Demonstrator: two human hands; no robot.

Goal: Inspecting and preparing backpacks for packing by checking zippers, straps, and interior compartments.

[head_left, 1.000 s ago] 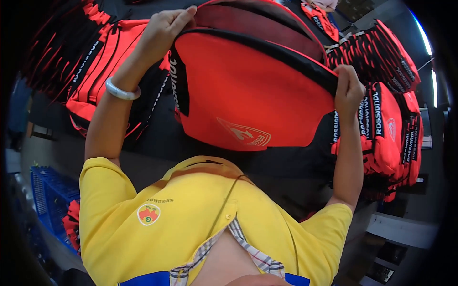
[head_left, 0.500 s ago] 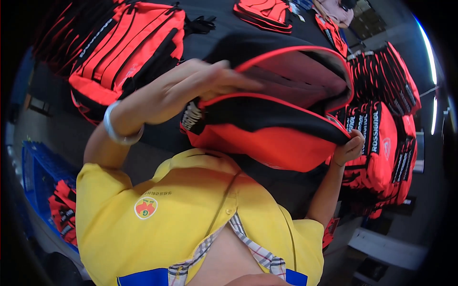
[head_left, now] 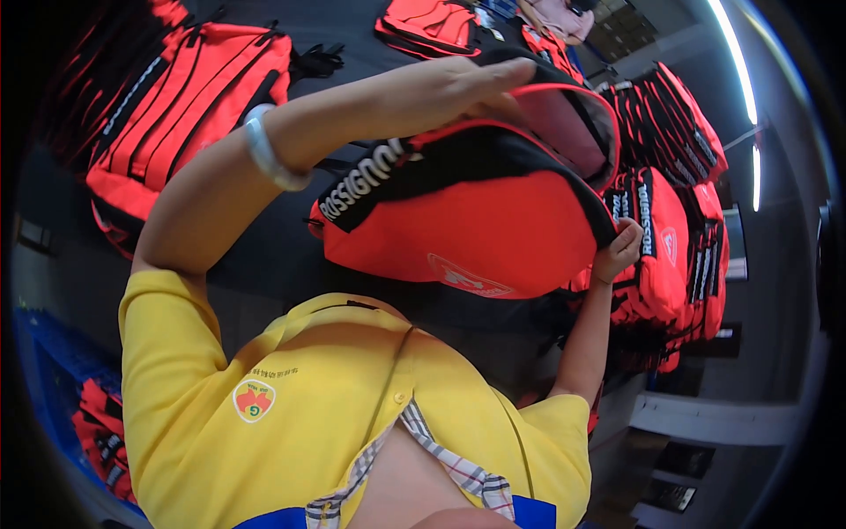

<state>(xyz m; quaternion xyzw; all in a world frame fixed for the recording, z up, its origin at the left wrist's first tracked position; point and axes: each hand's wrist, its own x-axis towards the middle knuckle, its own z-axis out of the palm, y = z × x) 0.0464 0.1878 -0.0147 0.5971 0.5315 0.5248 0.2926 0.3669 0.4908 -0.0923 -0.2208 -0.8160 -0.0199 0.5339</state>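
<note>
Item: red backpack (head_left: 476, 220), black trim, held up in front of the chest, clear of the table (head_left: 264, 264). I read its long axis as running roughly left to right across the view, the open top toward the right and away from me, with the pale lining (head_left: 568, 132) showing inside the mouth. A black strap (head_left: 370, 176) with white lettering crosses its near left end.

Left hand (head_left: 467, 84): laid flat across the upper edge of the pack, fingers stretched out and together, palm down on the rim. It presses rather than clamps; I cannot tell whether the thumb hooks under. White wristband (head_left: 269, 154) on that forearm.

Right hand (head_left: 617, 251): at the pack's right end, fingers curled shut on the black edge there, carrying it from below and to the side.

Relation: the pack lies between the two hands, the left above its top, the right at the far lower end; the left is nearer the opening.

Surround: more red backpacks (head_left: 185, 97) lying on the dark table to the left and behind; others hang (head_left: 679, 220) at right. Yellow shirt (head_left: 352, 414) below. Blue crate (head_left: 62, 370) at lower left.
</note>
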